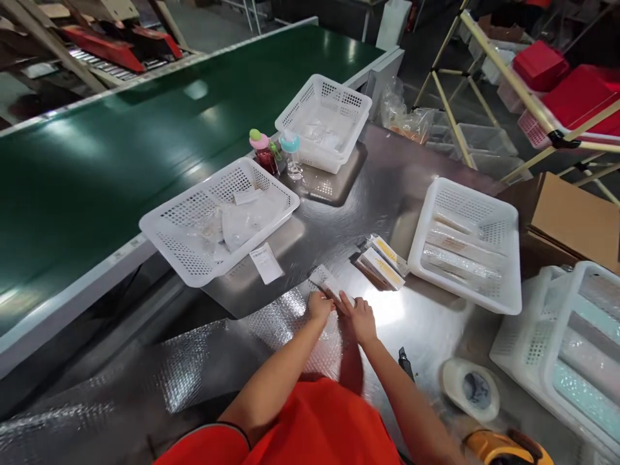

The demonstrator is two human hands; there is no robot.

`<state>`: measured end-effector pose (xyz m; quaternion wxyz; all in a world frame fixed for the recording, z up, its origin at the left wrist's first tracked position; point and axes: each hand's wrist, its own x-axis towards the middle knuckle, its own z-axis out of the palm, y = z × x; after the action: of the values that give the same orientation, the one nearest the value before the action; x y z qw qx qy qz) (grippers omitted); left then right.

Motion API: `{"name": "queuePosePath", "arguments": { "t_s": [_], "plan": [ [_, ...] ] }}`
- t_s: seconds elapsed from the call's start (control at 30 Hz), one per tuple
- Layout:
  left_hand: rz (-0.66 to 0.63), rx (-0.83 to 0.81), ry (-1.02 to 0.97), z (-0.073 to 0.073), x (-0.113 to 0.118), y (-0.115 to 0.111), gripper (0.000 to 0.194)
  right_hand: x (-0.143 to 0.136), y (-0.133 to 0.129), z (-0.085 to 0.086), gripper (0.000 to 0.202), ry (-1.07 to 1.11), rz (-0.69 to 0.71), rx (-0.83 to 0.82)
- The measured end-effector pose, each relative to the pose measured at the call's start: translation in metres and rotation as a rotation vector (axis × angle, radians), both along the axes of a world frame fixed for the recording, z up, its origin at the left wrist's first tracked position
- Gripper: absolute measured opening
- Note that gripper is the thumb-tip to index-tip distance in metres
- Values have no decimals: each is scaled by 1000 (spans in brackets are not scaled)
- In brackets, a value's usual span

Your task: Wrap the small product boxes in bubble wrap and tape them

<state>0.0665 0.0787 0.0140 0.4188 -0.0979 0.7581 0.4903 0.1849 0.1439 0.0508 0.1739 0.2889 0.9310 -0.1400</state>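
Packet (327, 281) in clear wrapping sits between our two hands, over the bubble wrap (285, 313) on the metal table (382, 161). We pinch its left side with our left hand (320, 307) and grip its right end with our right hand (361, 318). We have labelled packs (382, 263) just beyond, near the white basket (512, 258), and a cutter (405, 363) near our right forearm

Metal table (382, 174) before me. Directly on it: bubble wrap (285, 316) beneath my hands, tape roll (469, 390) and cutter (405, 363) right of them.
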Motion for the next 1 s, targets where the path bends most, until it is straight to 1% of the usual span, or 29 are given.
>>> {"name": "queuePosePath", "arguments": {
  "t_s": [0.13, 0.2, 0.27, 0.3, 0.33, 0.43, 0.47, 0.5, 0.6, 0.67, 0.77, 0.83, 0.93, 1.0],
  "plan": [
    [-156, 39, 95, 8, -18, -34, 18, 2, -23, -9, 59, 104, -34, 69],
    [-260, 63, 160, 14, -18, -54, 19, 1, -29, -11, 57, 156, -27, 82],
    [-364, 88, 220, 20, -10, -72, 24, 0, -29, -11, 56, 173, -8, 57],
    [-457, 91, 281, 22, -4, -80, 28, -1, -26, -10, 55, 173, -10, 24],
    [-582, 75, 369, 23, 3, -86, 33, -2, -22, -9, 53, 170, -30, -21],
    [-1019, -83, 706, 20, 26, -97, 54, -7, -10, -5, 50, 171, -143, -155],
    [-1118, -147, 796, 18, 32, -98, 60, -10, -7, -4, 50, 172, -163, -177],
    [-1167, -194, 852, 15, 38, -98, 64, -12, -5, -2, 48, 172, -164, -185],
    [-1234, -244, 921, 9, 46, -97, 61, -19, -8, -1, 43, 168, -114, -165],
    [-1262, -245, 914, 8, 43, -94, 59, -21, -14, -2, 43, 180, -85, -148],
    [-1325, -168, 933, 8, 25, -88, 60, -23, -18, -5, 37, 188, -90, -121],
    [-1347, -120, 974, 7, 9, -87, 64, -25, -13, -7, 34, 170, -123, -95],
    [-1278, -177, 1014, -1, -10, -101, 76, -31, -2, -10, 32, 149, -182, 6],
    [-1227, -225, 1034, -10, -16, -118, 76, -34, 2, -11, 31, 143, -212, 78]
  ]
}}
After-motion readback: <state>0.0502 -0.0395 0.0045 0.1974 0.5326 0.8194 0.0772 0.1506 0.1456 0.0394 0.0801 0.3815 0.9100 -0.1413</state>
